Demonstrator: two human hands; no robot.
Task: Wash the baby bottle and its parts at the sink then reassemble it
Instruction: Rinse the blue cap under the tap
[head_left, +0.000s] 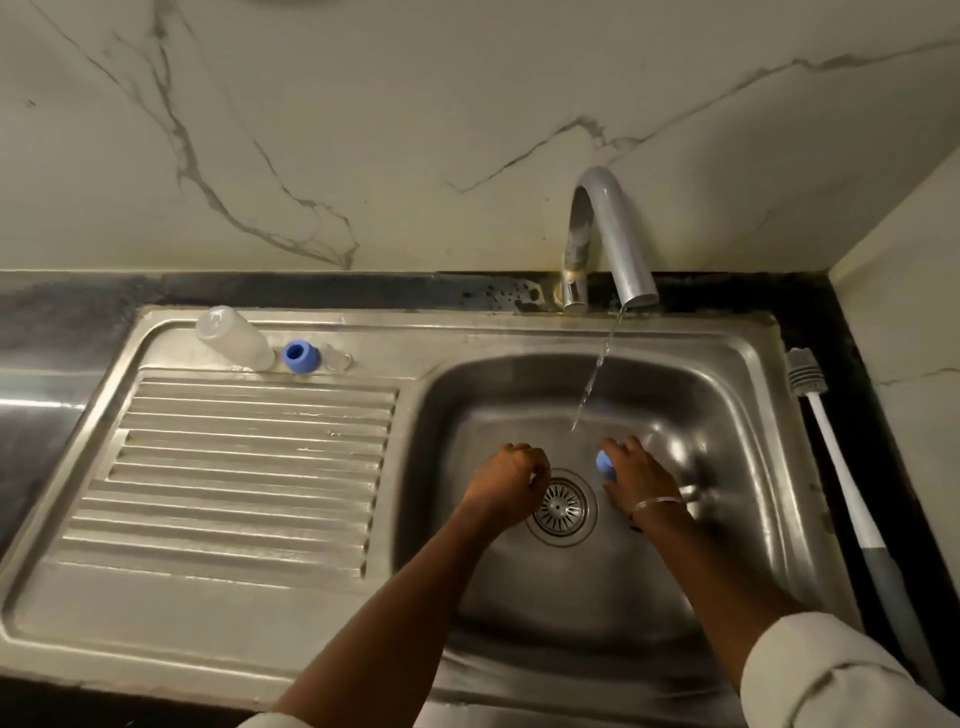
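My right hand (636, 475) holds a small blue bottle part (604, 464) over the sink basin (675, 561), just below the thin stream of water (592, 382) from the tap (608, 234). My left hand (511, 475) hovers beside it above the drain (560, 504), fingers curled, holding nothing visible. On the back rim of the drainboard the clear bottle body (234, 338) lies on its side. A blue screw ring (300, 356) and a clear teat (336, 358) stand next to it.
A ribbed steel drainboard (249, 467) fills the left half. A white and grey bottle brush (852, 499) lies on the dark counter along the sink's right edge. Marble wall rises behind and at the right.
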